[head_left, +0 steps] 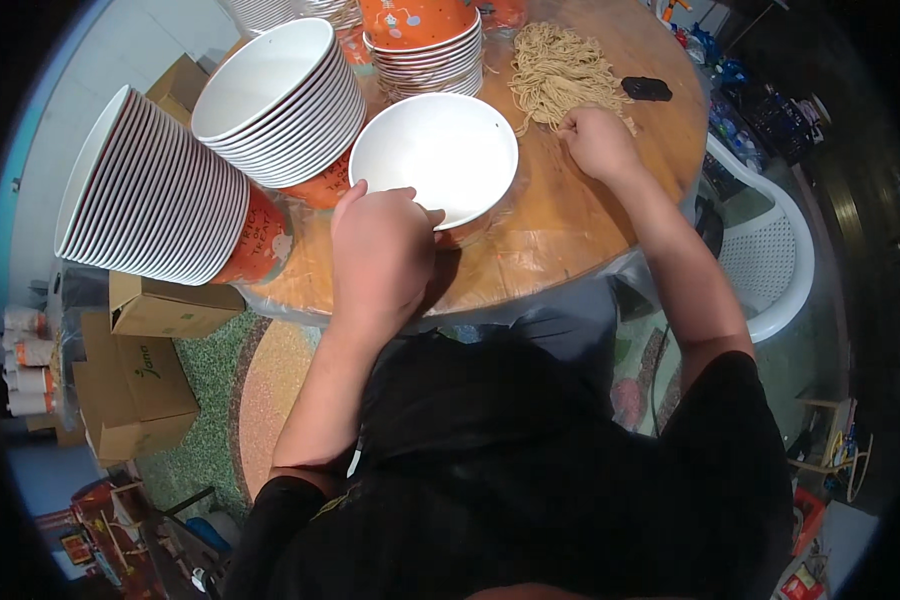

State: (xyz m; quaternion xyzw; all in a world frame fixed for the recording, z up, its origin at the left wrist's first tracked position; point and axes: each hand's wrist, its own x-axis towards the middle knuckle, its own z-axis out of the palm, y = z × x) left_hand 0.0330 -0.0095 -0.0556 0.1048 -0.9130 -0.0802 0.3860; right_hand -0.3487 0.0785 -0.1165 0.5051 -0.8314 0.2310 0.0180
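Observed at the round table (530,250): one bucket (438,145), white inside, sits near the edge, its outer wall mostly hidden. The person's left hand (382,250), blurred, grasps its rim at 7 o'clock, fingertips over the lip. At the bucket's 2 o'clock lies a heap of string (562,72). The right hand (600,145) is at the heap's near edge, fingers curled; I cannot tell whether they pinch a strand. A dark object (647,89) at the heap's 3 o'clock is unidentifiable. Nested buckets (155,190) lean at 9 o'clock; another stack (425,62), at 12, is cut off above.
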